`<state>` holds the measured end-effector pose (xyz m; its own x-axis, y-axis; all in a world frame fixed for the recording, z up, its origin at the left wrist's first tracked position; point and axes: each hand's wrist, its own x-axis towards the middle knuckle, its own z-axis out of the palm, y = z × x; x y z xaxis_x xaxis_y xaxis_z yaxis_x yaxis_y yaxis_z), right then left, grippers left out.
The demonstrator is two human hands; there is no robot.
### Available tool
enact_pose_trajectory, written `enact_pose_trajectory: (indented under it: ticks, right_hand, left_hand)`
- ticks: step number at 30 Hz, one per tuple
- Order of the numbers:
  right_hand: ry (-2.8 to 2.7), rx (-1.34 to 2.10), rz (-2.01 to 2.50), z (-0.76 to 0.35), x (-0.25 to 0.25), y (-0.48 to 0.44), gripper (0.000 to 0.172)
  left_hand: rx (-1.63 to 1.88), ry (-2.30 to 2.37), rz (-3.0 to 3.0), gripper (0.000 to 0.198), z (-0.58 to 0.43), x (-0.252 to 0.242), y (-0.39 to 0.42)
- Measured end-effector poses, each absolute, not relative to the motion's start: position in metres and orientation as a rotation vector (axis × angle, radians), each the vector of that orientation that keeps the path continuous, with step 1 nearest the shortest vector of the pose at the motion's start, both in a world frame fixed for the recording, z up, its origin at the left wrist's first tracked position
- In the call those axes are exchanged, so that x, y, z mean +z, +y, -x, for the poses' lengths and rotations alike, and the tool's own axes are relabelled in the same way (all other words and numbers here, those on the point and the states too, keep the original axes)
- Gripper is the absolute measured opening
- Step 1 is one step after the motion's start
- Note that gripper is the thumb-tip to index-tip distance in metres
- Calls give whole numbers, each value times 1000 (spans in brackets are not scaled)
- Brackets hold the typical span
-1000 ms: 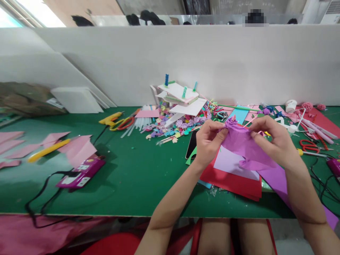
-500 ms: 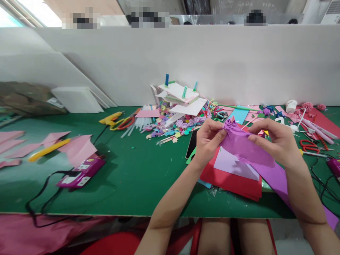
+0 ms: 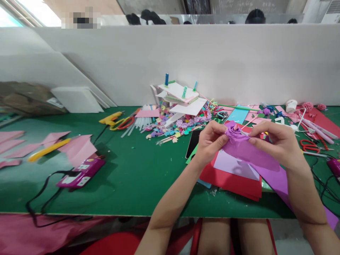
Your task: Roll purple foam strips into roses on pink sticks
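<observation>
Both of my hands hold a purple foam strip [image 3: 249,150] above the green table [image 3: 138,177]. My left hand [image 3: 211,141] pinches the rolled, rose-like end of the strip [image 3: 233,129]. My right hand [image 3: 276,141] grips the loose length, fingers closed along its upper edge. The strip trails down to the right past my wrist. Under my hands lie red foam sheets [image 3: 233,182] with a pale lilac sheet [image 3: 235,166] on top, and a dark phone [image 3: 193,143] beside them.
A pile of small foam flowers and a white foam model [image 3: 180,97] stand at the back. A yellow glue gun [image 3: 111,117], purple glue gun [image 3: 79,174] with black cord, pink sheets [image 3: 77,147], and red scissors [image 3: 308,145] lie around. A white partition [image 3: 186,60] closes the far side.
The purple strip has been wound tighter into a rose-like roll at my left fingers. My right hand has moved up and left, closer to the roll.
</observation>
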<state>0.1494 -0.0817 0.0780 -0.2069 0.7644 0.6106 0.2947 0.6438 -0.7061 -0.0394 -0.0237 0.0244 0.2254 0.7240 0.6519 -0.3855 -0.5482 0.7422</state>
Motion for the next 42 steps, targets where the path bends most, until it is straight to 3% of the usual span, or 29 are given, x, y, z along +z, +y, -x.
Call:
enact_pose_trajectory:
  ticks: [17, 22, 30, 35, 39, 42]
  right_hand:
    - [-1802, 577, 827, -149, 77, -79, 2]
    - [-1853, 608, 708, -148, 75, -81, 17]
    - [-1928, 565, 750, -148, 72, -80, 21]
    - [-1825, 569, 768, -146, 70, -77, 20]
    - [-1742, 556, 795, -145, 69, -76, 18]
    - [-1721, 540, 813, -142, 68, -76, 18]
  left_hand:
    - [1211, 310, -1607, 25, 39, 27, -29]
    - [1170, 286, -1655, 32, 39, 25, -28]
    - [1383, 252, -1887, 25, 36, 34, -31]
    - [1434, 370, -1956, 43, 37, 42, -36]
    - [1448, 373, -2023, 26, 37, 41, -37]
    - [1660, 438, -1947, 21, 34, 33, -38]
